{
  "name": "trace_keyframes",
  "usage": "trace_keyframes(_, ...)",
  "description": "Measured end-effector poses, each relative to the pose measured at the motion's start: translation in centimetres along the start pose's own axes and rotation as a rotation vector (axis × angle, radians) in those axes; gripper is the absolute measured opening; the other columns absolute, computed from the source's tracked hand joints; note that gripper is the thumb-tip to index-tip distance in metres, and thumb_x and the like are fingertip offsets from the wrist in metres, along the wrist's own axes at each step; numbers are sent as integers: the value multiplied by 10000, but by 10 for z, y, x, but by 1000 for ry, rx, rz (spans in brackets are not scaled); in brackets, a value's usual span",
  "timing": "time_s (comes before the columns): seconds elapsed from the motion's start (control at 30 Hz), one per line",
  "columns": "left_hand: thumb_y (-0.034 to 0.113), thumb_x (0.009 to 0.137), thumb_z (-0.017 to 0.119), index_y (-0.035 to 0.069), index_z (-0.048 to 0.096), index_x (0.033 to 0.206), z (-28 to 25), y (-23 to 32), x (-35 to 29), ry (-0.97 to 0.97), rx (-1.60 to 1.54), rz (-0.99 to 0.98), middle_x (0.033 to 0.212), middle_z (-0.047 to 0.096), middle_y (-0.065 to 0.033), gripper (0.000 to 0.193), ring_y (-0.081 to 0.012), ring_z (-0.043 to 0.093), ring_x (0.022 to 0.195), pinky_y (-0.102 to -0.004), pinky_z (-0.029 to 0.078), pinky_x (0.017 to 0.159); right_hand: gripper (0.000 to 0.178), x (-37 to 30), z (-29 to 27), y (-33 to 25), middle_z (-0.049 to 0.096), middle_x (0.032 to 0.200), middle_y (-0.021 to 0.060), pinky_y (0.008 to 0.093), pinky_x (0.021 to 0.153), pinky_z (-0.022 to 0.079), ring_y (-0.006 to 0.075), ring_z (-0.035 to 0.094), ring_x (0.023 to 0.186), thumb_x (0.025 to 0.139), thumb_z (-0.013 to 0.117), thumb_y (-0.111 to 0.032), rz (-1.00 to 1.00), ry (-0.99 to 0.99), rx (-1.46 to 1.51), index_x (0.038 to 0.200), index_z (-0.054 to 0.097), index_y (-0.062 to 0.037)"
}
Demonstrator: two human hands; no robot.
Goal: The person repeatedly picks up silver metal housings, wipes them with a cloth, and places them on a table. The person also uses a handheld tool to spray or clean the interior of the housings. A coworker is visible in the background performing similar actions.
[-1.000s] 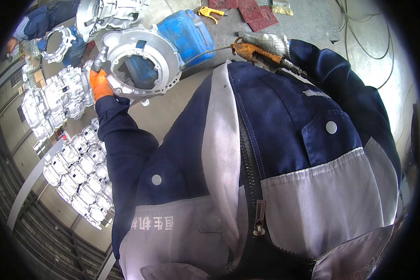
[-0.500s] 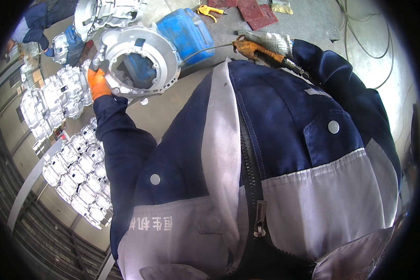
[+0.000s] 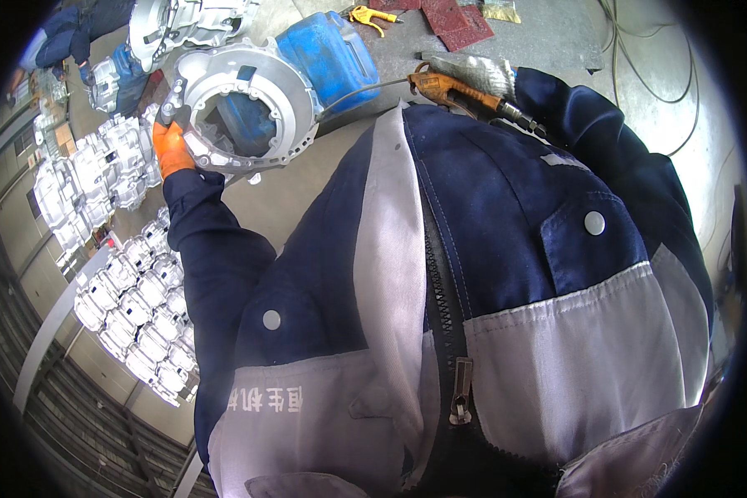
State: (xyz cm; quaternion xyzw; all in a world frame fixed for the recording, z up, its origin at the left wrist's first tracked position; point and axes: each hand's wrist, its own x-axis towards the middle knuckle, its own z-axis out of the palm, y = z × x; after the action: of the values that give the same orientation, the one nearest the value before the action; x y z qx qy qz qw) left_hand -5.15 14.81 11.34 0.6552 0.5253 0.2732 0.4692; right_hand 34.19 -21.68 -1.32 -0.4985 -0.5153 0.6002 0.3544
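My left hand point(image 3: 172, 143), in an orange and dark grey glove, is closed on the left edge of a round silver cast-metal housing point(image 3: 300, 95). The housing has a wide central opening and a flange with bolt holes. My right hand point(image 3: 483, 73), in a whitish glove, is wrapped around an orange air tool point(image 3: 450, 88) with a metal fitting at its rear. From the tool a long thin rod point(image 3: 361, 93) runs left to the housing's right rim. Whether its tip touches the metal I cannot tell. The right fingers are partly hidden.
Behind the housing stands a blue plastic jerrycan point(image 3: 330, 54). A yellow air blow gun point(image 3: 372, 18) and dark red pieces point(image 3: 459, 25) lie beyond it. Several more castings point(image 3: 100, 178) are stacked at left. Another person point(image 3: 62, 41) is at far left. Hoses point(image 3: 649, 100) loop at right.
The air tool and my right hand have shifted slightly left. My left hand keeps its hold on the housing, with only a slight shift in view.
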Motion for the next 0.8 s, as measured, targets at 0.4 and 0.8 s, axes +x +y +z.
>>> trace_keyframes(0.4,73,750,710,53,645,1044,8,9,-7,-27,34,30,951,637,1,301,-112,564,850,-249,434,750,470,18,6,-1,590,1041,104,230,764,501,156,603,882,851,629,-168,-362,19,-186,1266,444,-48)
trace_keyframes(0.8,36,731,721,29,625,1088,-1,0,4,-8,94,60,984,633,-14,370,-109,557,879,-248,431,786,688,86,-25,-76,600,940,149,384,763,545,273,642,835,845,464,-589,-140,-974,1107,1247,418,-33)
